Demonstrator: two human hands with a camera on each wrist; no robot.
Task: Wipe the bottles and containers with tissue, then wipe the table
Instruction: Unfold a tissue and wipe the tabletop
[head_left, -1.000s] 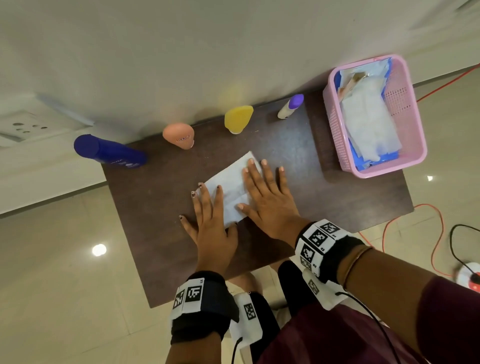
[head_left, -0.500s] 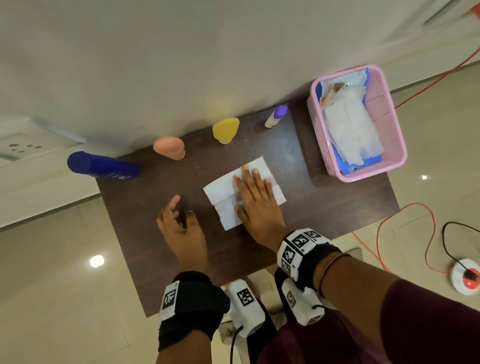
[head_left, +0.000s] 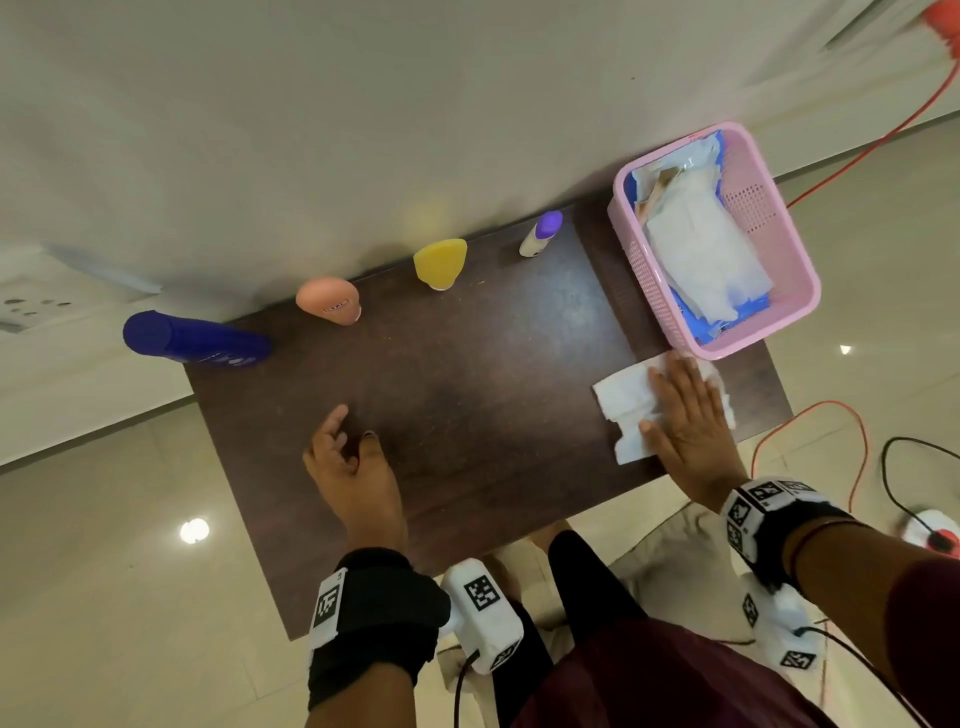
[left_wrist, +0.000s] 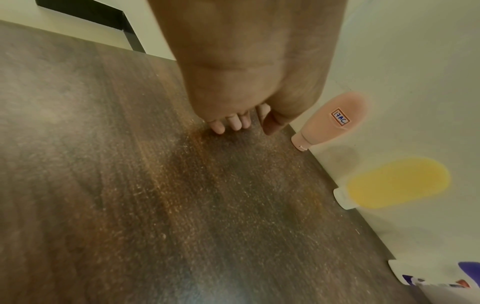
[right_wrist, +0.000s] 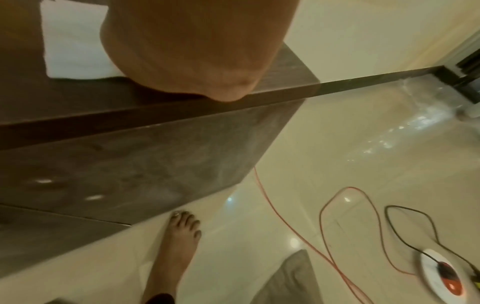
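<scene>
Right hand: the right hand (head_left: 688, 421) lay flat with straight fingers pressing the tissue (head_left: 626, 402) onto the table (head_left: 467, 415), at about 3 o'clock, just beside the pink basket (head_left: 795, 270).
Left hand: the left hand (head_left: 348, 462) rested at 7 o'clock, fingers loosely curled, holding nothing.
Bottles: the blue bottle (head_left: 192, 340), peach bottle (head_left: 330, 300), yellow bottle (head_left: 440, 262) and purple-capped bottle (head_left: 540, 234) stood along the far edge, from 10 to 1 o'clock.
Risk: a further rightward sweep would likely nudge the basket or carry the tissue off the near-right edge.
</scene>
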